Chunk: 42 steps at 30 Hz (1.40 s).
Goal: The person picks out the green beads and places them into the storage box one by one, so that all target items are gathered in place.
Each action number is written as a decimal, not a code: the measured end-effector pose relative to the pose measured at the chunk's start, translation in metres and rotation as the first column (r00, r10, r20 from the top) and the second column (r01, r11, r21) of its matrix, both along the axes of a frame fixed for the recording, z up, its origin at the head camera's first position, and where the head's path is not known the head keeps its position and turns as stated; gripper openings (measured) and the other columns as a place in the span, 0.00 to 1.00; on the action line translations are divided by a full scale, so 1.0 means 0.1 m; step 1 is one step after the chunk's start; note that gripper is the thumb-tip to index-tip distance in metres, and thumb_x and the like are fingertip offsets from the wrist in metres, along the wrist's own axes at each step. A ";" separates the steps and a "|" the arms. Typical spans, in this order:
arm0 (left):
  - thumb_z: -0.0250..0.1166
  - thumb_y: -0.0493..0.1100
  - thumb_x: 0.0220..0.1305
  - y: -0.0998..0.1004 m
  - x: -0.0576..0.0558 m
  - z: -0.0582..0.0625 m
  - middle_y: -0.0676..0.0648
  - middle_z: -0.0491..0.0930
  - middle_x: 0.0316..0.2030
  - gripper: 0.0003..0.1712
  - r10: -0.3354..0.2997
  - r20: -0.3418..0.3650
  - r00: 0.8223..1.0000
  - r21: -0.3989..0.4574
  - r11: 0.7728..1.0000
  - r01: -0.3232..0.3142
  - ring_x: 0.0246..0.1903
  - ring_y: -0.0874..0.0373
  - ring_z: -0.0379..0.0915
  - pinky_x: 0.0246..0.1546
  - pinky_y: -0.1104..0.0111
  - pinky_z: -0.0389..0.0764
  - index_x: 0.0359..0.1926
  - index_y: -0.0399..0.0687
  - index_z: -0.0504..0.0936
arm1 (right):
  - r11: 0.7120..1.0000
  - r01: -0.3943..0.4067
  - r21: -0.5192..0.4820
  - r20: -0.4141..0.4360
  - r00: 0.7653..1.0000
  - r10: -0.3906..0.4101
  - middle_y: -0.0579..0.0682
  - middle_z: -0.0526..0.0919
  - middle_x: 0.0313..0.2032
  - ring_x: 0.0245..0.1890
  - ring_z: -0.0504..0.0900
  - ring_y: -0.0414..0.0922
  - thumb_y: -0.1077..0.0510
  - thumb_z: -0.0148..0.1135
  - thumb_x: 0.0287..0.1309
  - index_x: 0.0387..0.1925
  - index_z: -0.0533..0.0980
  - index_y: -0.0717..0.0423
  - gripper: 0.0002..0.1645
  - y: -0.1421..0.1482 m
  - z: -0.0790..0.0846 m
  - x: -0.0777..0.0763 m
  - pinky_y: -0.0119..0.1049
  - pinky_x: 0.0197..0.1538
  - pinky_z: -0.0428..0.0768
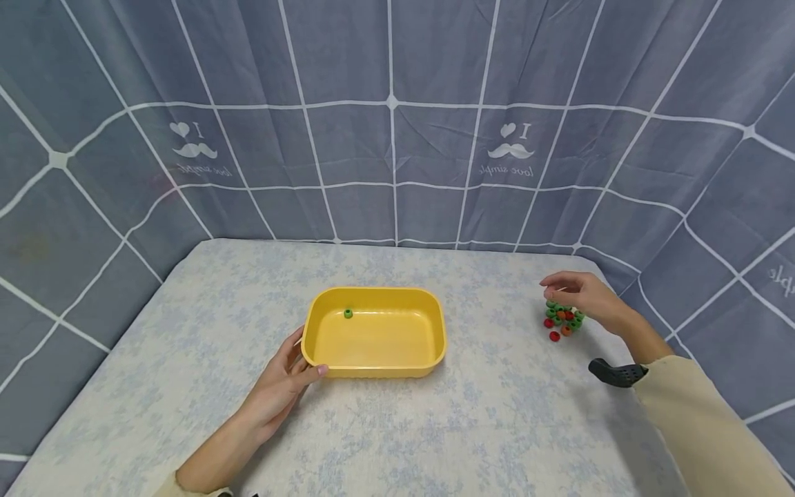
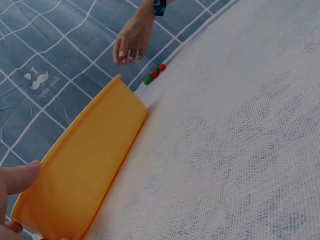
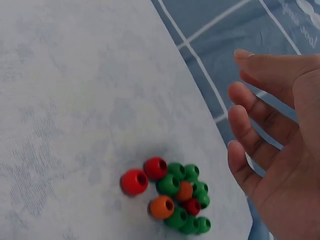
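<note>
A yellow rectangular tray (image 1: 373,371) stands on the table, with one green bead (image 1: 348,313) inside near its back left corner. My left hand (image 1: 282,379) grips the tray's front left corner, the thumb on its rim and the fingers along the side. To the right lies a pile of beads with holes: green beads (image 3: 168,184), red beads (image 3: 134,181) and orange beads (image 3: 161,207). Just above this pile hovers my right hand (image 1: 580,295), its fingers loosely bent. The right wrist view shows nothing between those fingers.
A pale cloth with a blue floral pattern covers the table (image 1: 497,428). Grey-blue curtains (image 1: 348,145) with white grid lines hang behind and at both sides. A black strap (image 1: 615,373) sticks out from the right sleeve.
</note>
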<state>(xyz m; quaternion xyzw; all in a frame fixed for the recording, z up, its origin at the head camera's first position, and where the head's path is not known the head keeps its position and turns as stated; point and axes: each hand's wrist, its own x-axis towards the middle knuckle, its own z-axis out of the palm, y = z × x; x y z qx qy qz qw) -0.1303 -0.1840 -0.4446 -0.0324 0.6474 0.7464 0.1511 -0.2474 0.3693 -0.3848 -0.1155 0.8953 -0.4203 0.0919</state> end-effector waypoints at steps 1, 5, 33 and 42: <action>0.72 0.36 0.67 0.00 0.00 0.00 0.45 0.42 0.81 0.59 0.001 0.000 1.000 -0.001 1.000 -0.001 0.79 0.48 0.42 0.75 0.53 0.58 0.84 0.55 0.39 | 1.000 0.010 -0.003 0.005 1.000 -0.010 0.67 0.75 0.62 0.52 0.79 0.44 0.50 0.61 0.75 0.66 0.74 0.66 0.29 0.03 -0.02 0.00 0.55 0.56 0.80; 0.71 0.36 0.67 -0.01 0.01 -0.01 0.45 0.42 0.80 0.59 -0.001 -0.005 1.000 0.002 1.000 0.001 0.79 0.48 0.42 0.75 0.53 0.58 0.84 0.55 0.39 | 0.998 0.064 0.002 0.026 0.998 -0.064 0.66 0.76 0.62 0.51 0.78 0.41 0.48 0.60 0.76 0.68 0.71 0.67 0.31 0.17 -0.09 0.00 0.54 0.57 0.78; 0.71 0.35 0.67 0.01 -0.02 -0.02 0.45 0.45 0.80 0.58 -0.001 0.002 1.000 0.003 1.000 0.001 0.78 0.48 0.48 0.74 0.50 0.59 0.84 0.56 0.42 | 0.935 0.313 0.165 0.004 0.948 -0.318 0.64 0.76 0.51 0.48 0.74 0.55 0.59 0.58 0.74 0.67 0.70 0.73 0.28 0.71 -0.77 0.10 0.44 0.47 0.76; 0.71 0.36 0.68 -0.01 0.01 -0.02 0.45 0.44 0.80 0.57 0.005 -0.003 1.000 -0.012 1.000 -0.005 0.78 0.48 0.47 0.74 0.52 0.59 0.84 0.56 0.42 | 0.930 0.327 0.166 -0.027 0.945 -0.327 0.59 0.77 0.45 0.43 0.73 0.51 0.58 0.62 0.71 0.62 0.74 0.73 0.26 0.67 -0.84 0.06 0.42 0.42 0.72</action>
